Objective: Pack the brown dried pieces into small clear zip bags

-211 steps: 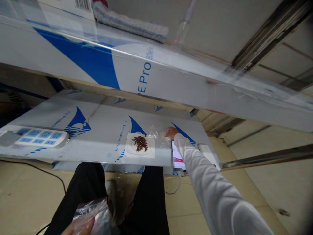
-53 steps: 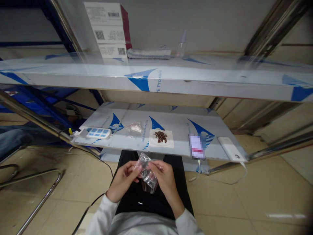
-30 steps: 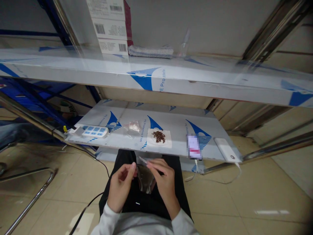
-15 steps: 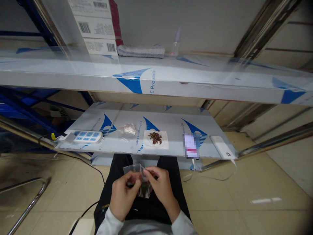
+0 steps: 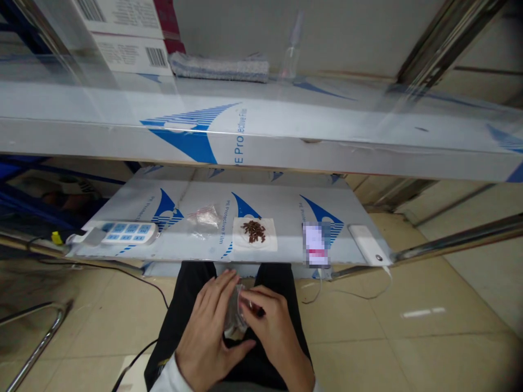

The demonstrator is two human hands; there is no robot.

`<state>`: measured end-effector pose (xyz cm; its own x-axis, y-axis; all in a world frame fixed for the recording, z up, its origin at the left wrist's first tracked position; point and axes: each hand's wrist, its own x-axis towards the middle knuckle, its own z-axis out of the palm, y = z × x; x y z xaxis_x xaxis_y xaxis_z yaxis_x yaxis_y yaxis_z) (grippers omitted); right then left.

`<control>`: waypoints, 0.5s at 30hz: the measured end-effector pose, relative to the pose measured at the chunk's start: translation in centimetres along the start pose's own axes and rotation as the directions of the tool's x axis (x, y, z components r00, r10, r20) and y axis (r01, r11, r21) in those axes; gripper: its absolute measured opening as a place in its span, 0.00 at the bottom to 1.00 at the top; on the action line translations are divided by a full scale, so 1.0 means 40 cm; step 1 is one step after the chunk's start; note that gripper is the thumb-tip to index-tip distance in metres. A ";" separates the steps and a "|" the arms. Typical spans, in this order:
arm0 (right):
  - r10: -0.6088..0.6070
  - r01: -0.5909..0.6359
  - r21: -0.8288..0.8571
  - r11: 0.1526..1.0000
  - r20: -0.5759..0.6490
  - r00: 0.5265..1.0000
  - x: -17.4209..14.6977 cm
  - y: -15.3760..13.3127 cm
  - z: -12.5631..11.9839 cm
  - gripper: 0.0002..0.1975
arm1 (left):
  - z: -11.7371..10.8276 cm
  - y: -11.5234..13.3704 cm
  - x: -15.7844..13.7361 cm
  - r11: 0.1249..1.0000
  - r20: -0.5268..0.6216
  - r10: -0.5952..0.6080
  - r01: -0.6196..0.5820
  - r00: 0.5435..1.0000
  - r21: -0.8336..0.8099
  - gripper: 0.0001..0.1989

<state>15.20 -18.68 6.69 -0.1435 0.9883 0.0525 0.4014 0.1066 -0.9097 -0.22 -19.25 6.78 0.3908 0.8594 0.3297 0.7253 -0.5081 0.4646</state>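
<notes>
Clear plastic shows between the two hands: a small bag [image 5: 232,318], held over the lap, just in front of the lower shelf [image 5: 192,185]. The hands hide much of it, and what it contains cannot be told.

A second bag [image 5: 206,216], also clear, lies crumpled on that shelf, with something pale inside, too blurred to name. Beside it on the right, a sheet of white paper [image 5: 267,245] lies flat, bearing a loose heap of brown pieces [image 5: 254,231].

The left hand [image 5: 212,324] has its back up, fingers stretched forward side by side along the bag's left, thumb spread toward the right hand [image 5: 269,321]. Whether its fingertips touch the plastic cannot be told. The right hand comes in from the lower right, fingers curled, pinching the bag's edge between thumb and forefinger.

The phone [image 5: 314,244] lies right of the paper, with the power bank [image 5: 365,245] farther right; the power strip [image 5: 129,233] sits at the shelf's left end.
</notes>
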 end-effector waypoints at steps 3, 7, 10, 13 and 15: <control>0.040 -0.036 -0.083 0.996 0.051 0.998 0.012 -0.013 -0.004 0.11 | 0.042 -0.018 0.018 0.993 0.010 0.018 -0.017 1.000 -0.119 0.33; 0.067 -0.059 -0.115 0.992 0.071 0.995 0.029 -0.019 0.001 0.10 | 0.084 -0.034 0.033 0.921 0.036 -0.166 0.168 0.986 -0.352 0.23; 0.067 -0.048 -0.169 0.984 0.105 0.992 0.044 -0.014 0.010 0.11 | 0.092 -0.043 0.032 0.873 0.064 -0.238 0.242 0.969 -0.423 0.27; 0.057 -0.020 -0.246 0.969 0.146 0.988 0.056 -0.014 0.022 0.11 | 0.091 -0.052 0.027 0.840 0.095 -0.283 0.295 0.954 -0.456 0.22; 0.059 -0.014 -0.286 0.958 0.153 0.986 0.059 -0.020 0.032 0.11 | 0.092 -0.057 0.022 0.814 0.099 -0.346 0.351 0.933 -0.464 0.18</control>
<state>13.39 -16.57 7.02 -0.2559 0.9645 -0.0653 0.6449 0.1200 -0.7548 0.54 -17.11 2.99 0.1702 0.9832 0.0656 0.4644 -0.1387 0.8747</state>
